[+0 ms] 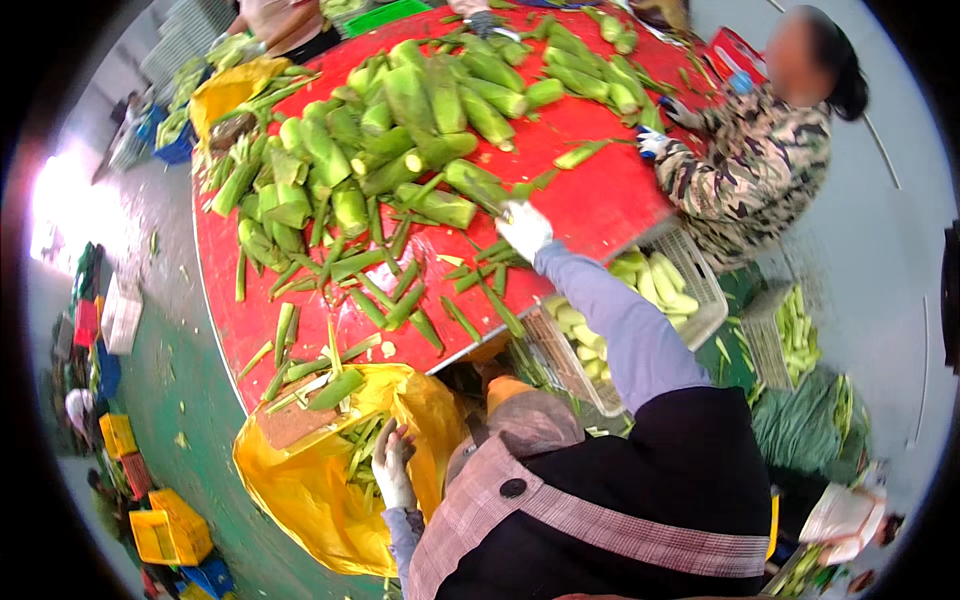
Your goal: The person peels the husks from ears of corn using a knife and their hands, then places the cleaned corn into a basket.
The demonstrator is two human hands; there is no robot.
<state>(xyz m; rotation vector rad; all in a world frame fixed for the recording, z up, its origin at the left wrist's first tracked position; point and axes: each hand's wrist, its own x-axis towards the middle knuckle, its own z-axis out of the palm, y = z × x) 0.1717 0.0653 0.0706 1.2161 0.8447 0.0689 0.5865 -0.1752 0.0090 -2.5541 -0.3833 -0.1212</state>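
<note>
My right hand [525,231], in a white glove, reaches over the red tabletop [585,195]. It grips what looks like a knife [491,201], its dark blade pointing at a thick green stalk [469,178]; whether they touch cannot be told. My left hand [394,463], gloved with darkened fingertips, hangs over a yellow plastic bag [300,510] at the table's near edge. Its fingers are slightly spread, and nothing shows in them. Green trimmings [364,450] lie inside the bag. A large heap of husked green stalks [405,105] covers the table's far middle, with cut husk strips [405,300] nearer me.
Crates of pale peeled stalks [660,285] stand against the table's right side. A co-worker in a camouflage jacket [750,172] works at the right edge with gloved hands. Another person [281,26] stands beyond the table. A brown block [296,424] sits at the bag's mouth.
</note>
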